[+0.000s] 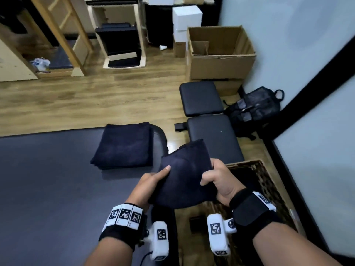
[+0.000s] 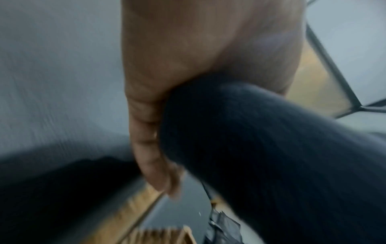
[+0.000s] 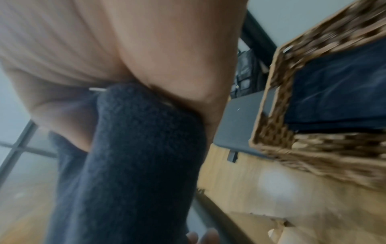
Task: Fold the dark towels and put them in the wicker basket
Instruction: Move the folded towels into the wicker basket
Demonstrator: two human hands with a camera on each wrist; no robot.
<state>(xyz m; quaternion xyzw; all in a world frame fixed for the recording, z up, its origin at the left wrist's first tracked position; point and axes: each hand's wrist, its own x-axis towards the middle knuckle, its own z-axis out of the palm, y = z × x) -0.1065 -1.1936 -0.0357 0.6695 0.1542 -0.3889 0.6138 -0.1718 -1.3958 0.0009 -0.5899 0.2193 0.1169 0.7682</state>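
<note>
Nowhere is there writing that can be read — only black-and-white square code tags on the wrist bands (image 1: 125,215) and on the white camera pods below them. Both wrist views are blurred; each shows mostly palm and dark cloth. The folded towel (image 1: 185,177), soft and napped, is held up between both hands, beside and partly above the wicker basket (image 1: 269,181). The left hand (image 1: 151,184) pinches its left edge with the thumb on top, its fingers hidden beneath; the right hand (image 1: 218,179) curls its fingers round the right edge. The basket's near end is cut off by the right arm; in the right wrist view dark cloth (image 3: 338,92) lies inside its coarse brown weave. Left of the basket, on a smooth grey padded table (image 1: 48,179), lies a second towel (image 1: 124,147), folded square.
</note>
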